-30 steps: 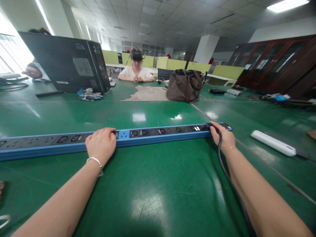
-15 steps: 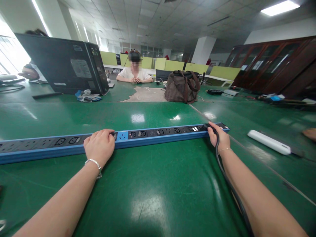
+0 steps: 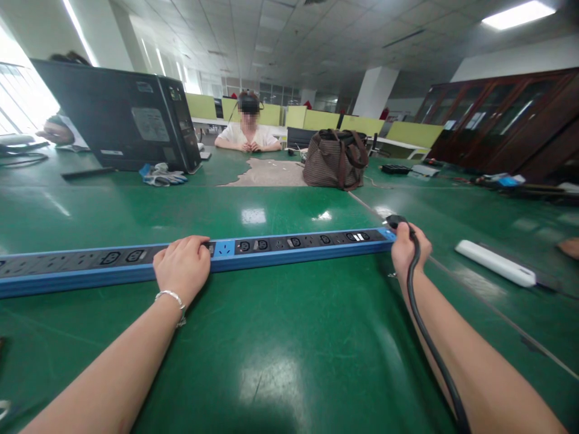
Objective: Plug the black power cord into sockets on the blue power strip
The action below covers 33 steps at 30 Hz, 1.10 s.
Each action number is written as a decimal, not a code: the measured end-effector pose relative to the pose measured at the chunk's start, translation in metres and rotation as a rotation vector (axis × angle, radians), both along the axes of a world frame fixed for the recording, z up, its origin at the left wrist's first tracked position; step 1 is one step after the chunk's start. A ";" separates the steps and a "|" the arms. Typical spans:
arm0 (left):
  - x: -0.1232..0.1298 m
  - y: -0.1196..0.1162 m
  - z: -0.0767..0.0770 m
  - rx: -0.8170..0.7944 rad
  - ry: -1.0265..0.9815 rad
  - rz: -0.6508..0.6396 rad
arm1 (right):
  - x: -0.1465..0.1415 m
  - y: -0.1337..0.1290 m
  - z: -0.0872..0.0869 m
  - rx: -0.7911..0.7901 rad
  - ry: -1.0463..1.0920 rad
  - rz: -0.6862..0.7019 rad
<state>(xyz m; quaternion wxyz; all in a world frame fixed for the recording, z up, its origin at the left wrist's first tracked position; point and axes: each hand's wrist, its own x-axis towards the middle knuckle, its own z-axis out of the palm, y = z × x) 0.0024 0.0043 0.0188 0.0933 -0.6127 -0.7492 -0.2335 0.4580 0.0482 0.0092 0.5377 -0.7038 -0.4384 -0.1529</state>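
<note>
Long blue-sided black power strip (image 3: 253, 262) lies across the glossy green tabletop (image 3: 307, 337), sockets up, running out of frame at left. Left hand (image 3: 183, 260) grasps it from above, fingers over the far edge, probably to steady it. Right hand (image 3: 411, 247) grips a black plug (image 3: 396, 220) just above the strip's right end, prongs pointing left, likely held by the body to keep them clear; can't tell if this hand also touches the strip. Thick black cable (image 3: 424, 331) trails down along the right forearm. White oblong bar (image 3: 495, 263) at right, well apart. Farther: blue-and-white gloves (image 3: 161, 175) by a black computer tower (image 3: 113, 120), brown patterned bag (image 3: 332, 160), seated person in light top (image 3: 248, 135). Versus half a second ago: plug off the strip, blue end socket exposed; left-hand grip unchanged.
</note>
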 end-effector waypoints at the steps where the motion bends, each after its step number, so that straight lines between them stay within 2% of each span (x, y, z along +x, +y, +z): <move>1: 0.000 0.000 0.000 0.001 -0.002 0.001 | -0.007 -0.001 0.002 0.009 -0.004 0.048; 4: -0.001 0.000 0.000 -0.008 -0.004 0.001 | -0.034 -0.004 0.007 -0.020 -0.106 0.248; 7: -0.001 0.000 0.000 -0.007 -0.004 -0.008 | -0.061 -0.009 0.009 -0.098 -0.182 0.375; 9: 0.000 0.000 0.000 -0.001 -0.009 -0.008 | -0.074 -0.013 0.009 -0.163 -0.220 0.412; 18: 0.000 0.000 0.000 0.003 -0.013 -0.005 | -0.086 -0.019 0.011 -0.264 -0.285 0.285; 25: 0.002 -0.001 0.002 -0.010 -0.010 -0.002 | -0.086 -0.016 0.009 -0.266 -0.371 0.299; 33: 0.001 0.000 0.001 -0.008 -0.014 0.001 | -0.083 -0.016 0.009 -0.238 -0.345 0.357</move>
